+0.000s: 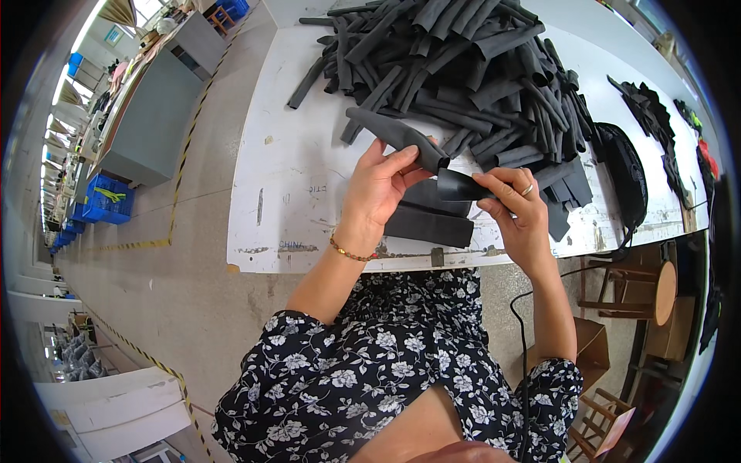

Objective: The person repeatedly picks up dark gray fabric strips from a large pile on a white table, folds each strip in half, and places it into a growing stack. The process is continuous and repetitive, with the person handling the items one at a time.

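Note:
My left hand (376, 182) grips a dark grey rolled tube of sheet material (389, 129) between thumb and fingers, its far end pointing up and left. In my right hand (519, 204) is a curved black piece (458, 186) with a smooth, slightly shiny face, pinched at its right end. The near end of the tube meets or overlaps the edge of this piece; whether they touch I cannot tell. Below both hands, flat dark strips (429, 227) lie on the white table (289, 202). A large heap of similar rolled tubes (422, 95) covers the table beyond my hands.
More flat dark pieces (573, 191) lie right of my right hand. Beside them are a black mesh-like bag (624, 173) and black fabric scraps (651, 118). A black cable (523, 341) hangs at my right, near a wooden stool (666, 292). Blue crates (109, 199) stand across the aisle.

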A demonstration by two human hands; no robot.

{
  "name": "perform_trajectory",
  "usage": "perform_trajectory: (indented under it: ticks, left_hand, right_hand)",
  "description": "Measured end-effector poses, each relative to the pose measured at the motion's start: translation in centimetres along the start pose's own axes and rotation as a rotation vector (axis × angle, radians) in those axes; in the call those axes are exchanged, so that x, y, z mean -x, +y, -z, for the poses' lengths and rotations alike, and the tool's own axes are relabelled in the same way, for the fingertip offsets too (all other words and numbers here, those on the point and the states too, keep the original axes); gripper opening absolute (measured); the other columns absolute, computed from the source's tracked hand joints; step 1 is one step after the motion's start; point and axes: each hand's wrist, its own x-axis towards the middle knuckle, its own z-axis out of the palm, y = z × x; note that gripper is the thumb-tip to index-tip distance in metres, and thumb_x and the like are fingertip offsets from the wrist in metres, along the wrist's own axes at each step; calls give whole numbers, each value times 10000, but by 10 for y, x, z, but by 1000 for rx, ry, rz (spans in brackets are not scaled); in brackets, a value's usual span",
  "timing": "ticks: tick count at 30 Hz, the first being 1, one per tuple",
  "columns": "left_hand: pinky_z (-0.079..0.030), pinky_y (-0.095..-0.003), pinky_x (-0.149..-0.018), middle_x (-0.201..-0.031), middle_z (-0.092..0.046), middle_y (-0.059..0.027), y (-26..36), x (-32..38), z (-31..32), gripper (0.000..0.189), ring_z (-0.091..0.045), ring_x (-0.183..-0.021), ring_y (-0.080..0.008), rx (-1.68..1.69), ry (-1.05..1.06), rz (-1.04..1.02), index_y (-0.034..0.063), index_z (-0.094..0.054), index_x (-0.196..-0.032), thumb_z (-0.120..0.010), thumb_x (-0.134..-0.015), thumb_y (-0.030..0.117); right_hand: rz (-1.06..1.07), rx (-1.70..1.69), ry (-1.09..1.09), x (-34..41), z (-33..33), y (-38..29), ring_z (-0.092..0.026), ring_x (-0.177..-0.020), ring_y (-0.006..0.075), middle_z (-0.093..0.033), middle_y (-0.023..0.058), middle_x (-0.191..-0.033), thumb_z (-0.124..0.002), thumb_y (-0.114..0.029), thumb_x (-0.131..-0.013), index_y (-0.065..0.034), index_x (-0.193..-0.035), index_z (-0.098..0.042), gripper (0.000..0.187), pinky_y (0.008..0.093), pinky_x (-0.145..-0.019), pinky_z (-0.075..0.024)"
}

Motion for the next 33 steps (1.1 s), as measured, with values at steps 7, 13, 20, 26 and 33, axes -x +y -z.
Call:
perform_trajectory:
  ticks: [7,13,20,26,33]
  left_hand:
    - [-616,-375,-852,-1174,-656,-168,0,1,-3,329,-678,-1054,-248,8,-55,36,52,-501,-1286,-564,-964,16]
    - [-615,-390,-859,-1199,-635,-186,-5,7,-11,432,-672,-1065,-262,-2,0,-28,68,-432,-1377,-551,-967,5]
    - [-587,-396,-922,-1242,-592,-228,-18,30,-57,631,-633,-1129,-276,-150,130,-343,25,-202,-1491,-527,-955,-48]
    - [-453,-424,-1056,-1155,-661,-181,-16,21,-56,391,-588,-1217,-299,78,-179,-324,7,-438,-1357,-564,-1007,128]
    - [-399,-450,-1099,-1092,-690,-149,-42,16,-46,273,-531,-1296,-320,136,-255,-258,40,-586,-1190,-487,-1050,254]
  right_hand:
    - [116,228,140,-12,5,-1,-564,-838,207,-651,-10,-941,-776,-63,-731,-120,-1021,-743,298,353,-747,-413]
    - [240,482,267,-13,-2,-3,-568,-844,183,-601,-38,-961,-771,-83,-713,-132,-989,-740,283,352,-739,-408]
    - [238,530,326,-11,-23,-17,-575,-913,215,-588,17,-1059,-766,-138,-753,-87,-1144,-692,401,377,-819,-419]
    - [178,217,264,-2,-36,-21,-556,-984,305,-555,117,-1201,-811,-111,-717,-62,-1274,-576,607,418,-841,-428]
    - [246,156,89,5,-36,-7,-567,-988,382,-574,170,-1161,-772,38,-668,-39,-1105,-555,493,461,-819,-489]
